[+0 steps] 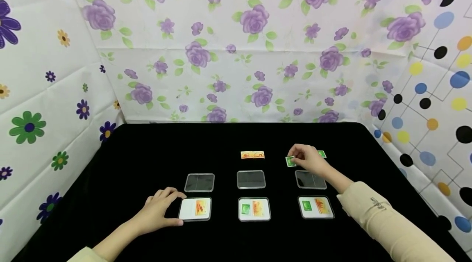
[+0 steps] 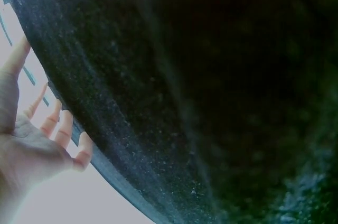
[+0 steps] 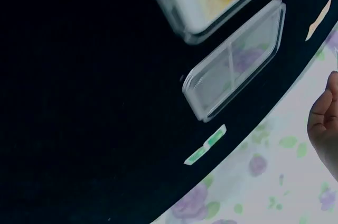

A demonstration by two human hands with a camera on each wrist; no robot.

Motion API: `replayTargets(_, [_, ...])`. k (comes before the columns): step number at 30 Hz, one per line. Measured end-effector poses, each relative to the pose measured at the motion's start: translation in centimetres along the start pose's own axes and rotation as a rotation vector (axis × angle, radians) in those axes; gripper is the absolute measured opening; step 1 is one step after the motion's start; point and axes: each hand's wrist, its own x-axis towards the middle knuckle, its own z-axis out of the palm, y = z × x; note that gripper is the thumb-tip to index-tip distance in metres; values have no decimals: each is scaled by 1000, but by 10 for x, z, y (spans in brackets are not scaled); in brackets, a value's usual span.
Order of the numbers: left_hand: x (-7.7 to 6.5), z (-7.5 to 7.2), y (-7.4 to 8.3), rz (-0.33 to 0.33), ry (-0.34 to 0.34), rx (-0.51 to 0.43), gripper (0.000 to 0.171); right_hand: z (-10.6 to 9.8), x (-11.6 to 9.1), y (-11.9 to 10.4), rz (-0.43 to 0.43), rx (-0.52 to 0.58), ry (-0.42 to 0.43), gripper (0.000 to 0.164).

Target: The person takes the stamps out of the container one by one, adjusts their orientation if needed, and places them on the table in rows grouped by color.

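Right now I read this as the pick-up step: my right hand (image 1: 307,158) pinches a green card (image 1: 290,162) at the far right of the black worktop (image 1: 121,159), just behind the clear lid (image 1: 310,180). My left hand (image 1: 158,208) lies flat with relaxed fingers, touching the near-left tray (image 1: 194,208). Next, I judge, the card must be carried to a tray without slipping.

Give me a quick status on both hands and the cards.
Left hand rests against left white tray. Right hand pinches green card above right clear lid. Nothing blocking.
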Motion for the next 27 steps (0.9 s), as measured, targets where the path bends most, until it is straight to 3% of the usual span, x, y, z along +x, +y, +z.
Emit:
replayTargets(7, [-1, 0, 0, -1, 4, 4, 64, -18, 2, 15, 29, 10, -1, 8])
replayTargets(16, [1, -1, 0, 4, 21, 21, 64, -37, 9, 35, 186, -106, 57, 9])
replayTargets(27, [1, 2, -1, 8, 21, 22, 64, -35, 11, 52, 246, -181, 69, 7])
